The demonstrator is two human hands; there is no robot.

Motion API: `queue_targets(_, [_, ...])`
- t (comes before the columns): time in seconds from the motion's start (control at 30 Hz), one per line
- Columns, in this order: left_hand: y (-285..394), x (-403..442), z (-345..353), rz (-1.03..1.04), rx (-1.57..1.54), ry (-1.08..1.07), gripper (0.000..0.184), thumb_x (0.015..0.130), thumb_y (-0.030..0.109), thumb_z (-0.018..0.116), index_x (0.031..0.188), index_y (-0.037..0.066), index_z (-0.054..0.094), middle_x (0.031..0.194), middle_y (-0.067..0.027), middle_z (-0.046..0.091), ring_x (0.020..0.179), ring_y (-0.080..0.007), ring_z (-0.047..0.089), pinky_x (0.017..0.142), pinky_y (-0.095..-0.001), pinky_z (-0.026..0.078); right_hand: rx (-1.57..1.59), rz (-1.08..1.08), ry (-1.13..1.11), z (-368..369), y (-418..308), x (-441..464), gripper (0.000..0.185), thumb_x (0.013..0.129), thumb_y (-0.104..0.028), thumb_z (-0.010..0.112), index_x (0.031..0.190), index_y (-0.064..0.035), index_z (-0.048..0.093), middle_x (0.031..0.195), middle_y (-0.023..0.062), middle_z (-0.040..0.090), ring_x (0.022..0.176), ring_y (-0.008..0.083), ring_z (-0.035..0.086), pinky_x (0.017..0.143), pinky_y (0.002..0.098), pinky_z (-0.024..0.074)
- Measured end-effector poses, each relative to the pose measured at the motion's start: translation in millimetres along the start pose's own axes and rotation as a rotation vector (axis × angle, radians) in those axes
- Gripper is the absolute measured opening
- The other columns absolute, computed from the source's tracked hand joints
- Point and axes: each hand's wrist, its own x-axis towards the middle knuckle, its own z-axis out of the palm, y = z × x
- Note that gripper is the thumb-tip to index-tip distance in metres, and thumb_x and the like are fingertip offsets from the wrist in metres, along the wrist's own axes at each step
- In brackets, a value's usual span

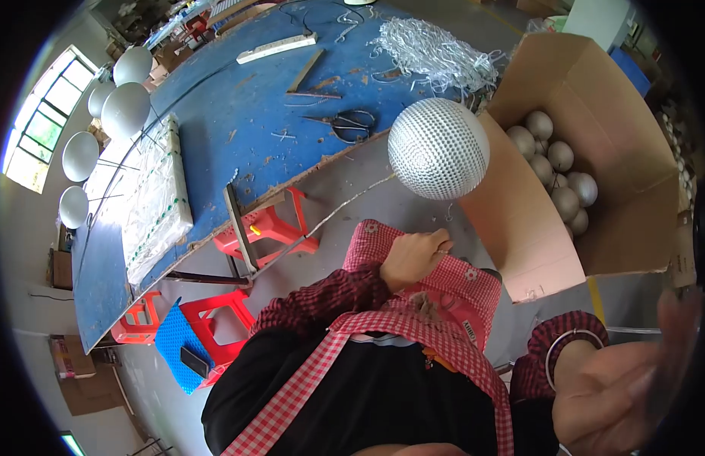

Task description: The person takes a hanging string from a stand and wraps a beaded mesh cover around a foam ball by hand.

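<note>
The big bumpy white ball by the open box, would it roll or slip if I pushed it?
The ball would probably want to roll, being so round. The thin cord or rod that seems to meet its left side might hold it back. Its bumpy surface probably makes it less slippery.

Daylight shows through a window (52, 121) at the far left of a workshop, where white globes (126, 110) rise on thin dark stems near a long white block (156, 209) lying on a worn blue table (238, 144). A white power strip (277, 48) lies toward the table's far side. Below, red plastic stools (273, 228) stand on a gray floor (345, 213), a dark phone (194, 362) rests on a blue mat (177, 338), and cardboard (95, 387) sits at lower left.
</note>
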Motion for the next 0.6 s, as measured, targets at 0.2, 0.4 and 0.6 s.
queue_targets(0.2, [17.2,1.7,3.2,0.106,-0.069,0.089,0.011,0.081,0.016,0.055,0.088,0.008,0.053,0.068,-0.0133,0.058,0.061,-0.0325,0.057,0.052,-0.0403,0.045,0.22,0.283,-0.15,13.4,8.7,-56.4,0.023,0.081,-0.002,0.041,0.091,0.0134,0.054,0.087,0.0264,0.059,0.083,0.0362,0.06,0.077,0.0396,0.0477])
queue_targets(0.4, [35.5,4.5,2.5,0.118,-0.224,0.155,0.012,0.08,0.014,0.055,0.089,0.007,0.052,0.07,-0.0119,0.058,0.058,-0.0316,0.057,0.051,-0.039,0.044,0.732,1.009,-0.614,95.5,11.3,-161.8,0.016,0.081,-0.006,0.053,0.095,0.0027,0.054,0.079,0.0093,0.058,0.069,0.0169,0.056,0.063,0.0259,0.0446])
queue_targets(0.6, [-3.9,-1.4,18.8,0.03,-0.28,0.127,0.011,0.083,0.014,0.053,0.089,0.005,0.052,0.071,-0.0145,0.057,0.063,-0.0335,0.057,0.055,-0.0389,0.044,1.19,1.242,0.177,72.4,67.0,-190.5,0.019,0.091,-0.017,0.048,0.076,-0.0057,0.048,0.056,-0.0042,0.036,0.047,0.0039,0.031,0.046,0.0227,0.0301])
